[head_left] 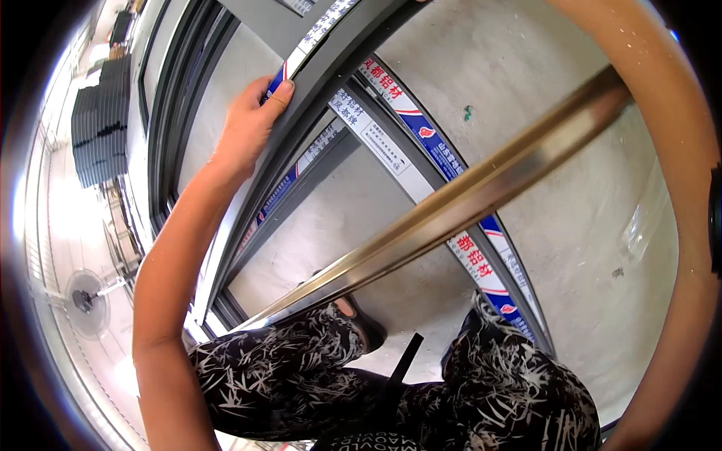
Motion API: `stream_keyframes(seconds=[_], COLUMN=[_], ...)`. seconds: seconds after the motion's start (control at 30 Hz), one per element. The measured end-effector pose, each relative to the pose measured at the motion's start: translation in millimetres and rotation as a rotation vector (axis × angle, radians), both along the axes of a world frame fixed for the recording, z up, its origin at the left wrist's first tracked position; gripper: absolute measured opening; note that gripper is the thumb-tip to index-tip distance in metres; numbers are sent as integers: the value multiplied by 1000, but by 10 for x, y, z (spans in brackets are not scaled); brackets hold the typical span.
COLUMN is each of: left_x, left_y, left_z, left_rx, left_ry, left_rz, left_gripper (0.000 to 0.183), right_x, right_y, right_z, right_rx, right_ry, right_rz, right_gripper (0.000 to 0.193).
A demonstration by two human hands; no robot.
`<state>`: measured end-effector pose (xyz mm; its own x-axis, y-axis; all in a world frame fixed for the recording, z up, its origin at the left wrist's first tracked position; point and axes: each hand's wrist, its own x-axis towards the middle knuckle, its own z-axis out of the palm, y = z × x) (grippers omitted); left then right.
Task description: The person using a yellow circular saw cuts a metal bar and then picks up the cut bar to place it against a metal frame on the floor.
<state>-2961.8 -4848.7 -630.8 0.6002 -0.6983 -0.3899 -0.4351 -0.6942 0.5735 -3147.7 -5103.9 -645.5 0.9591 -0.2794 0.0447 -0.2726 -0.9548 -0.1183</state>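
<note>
My left hand (259, 120) is closed round the edge of a dark grey aluminium window frame (316, 83), thumb on its upper face. Blue, red and white film covers part of that edge. The frame is held up at a slant and runs out past the top edge. My right forearm (602, 30) curves up the right side and leaves at the top. Only a sliver of skin shows on the frame at the top edge, so the right fingers are hidden. A long gold-coloured metal bar (436, 218) crosses between my arms, not visibly held.
More grey profiles with printed film (421, 135) lie crossed on the pale floor (541, 150). Dark frames (162, 113) stand at the left. Farther left are a stack of dark ribbed profiles (101, 124) and a fan (86, 301). My legs in patterned trousers (278, 383) are close below.
</note>
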Motion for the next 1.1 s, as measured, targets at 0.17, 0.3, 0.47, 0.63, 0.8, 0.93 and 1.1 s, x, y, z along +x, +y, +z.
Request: stream_keyframes(seconds=[0.17, 0.3, 0.47, 0.63, 0.8, 0.93, 1.1], left_x=[203, 93, 121, 259, 35, -40, -71], left_y=[127, -34, -20, -16, -20, -48, -72], left_z=[-7, -85, 48, 138, 102, 79, 66], left_rx=[-43, -65, 23, -81, -209, -199, -188], left_ry=[-56, 22, 59, 15, -793, -1000, -1156], left_rz=[-118, -119, -94, -266, -696, -752, -836], left_gripper=[50, 54, 60, 53, 31, 27, 19], right_x=[-249, -1035, -1849, -2281, -2040, -1813, -1794], right_y=[408, 681, 1169, 1803, 2512, 2736, 2701], right_z=[600, 674, 264, -508, -901, -956, -946], right_rx=[135, -93, 293, 794, 990, 919, 874], right_ry=[39, -455, -685, -857, -635, -601, -581], right_rz=[-157, -165, -865, -969, -900, -727, -697], right_gripper=[34, 31, 34, 18, 15, 13, 10])
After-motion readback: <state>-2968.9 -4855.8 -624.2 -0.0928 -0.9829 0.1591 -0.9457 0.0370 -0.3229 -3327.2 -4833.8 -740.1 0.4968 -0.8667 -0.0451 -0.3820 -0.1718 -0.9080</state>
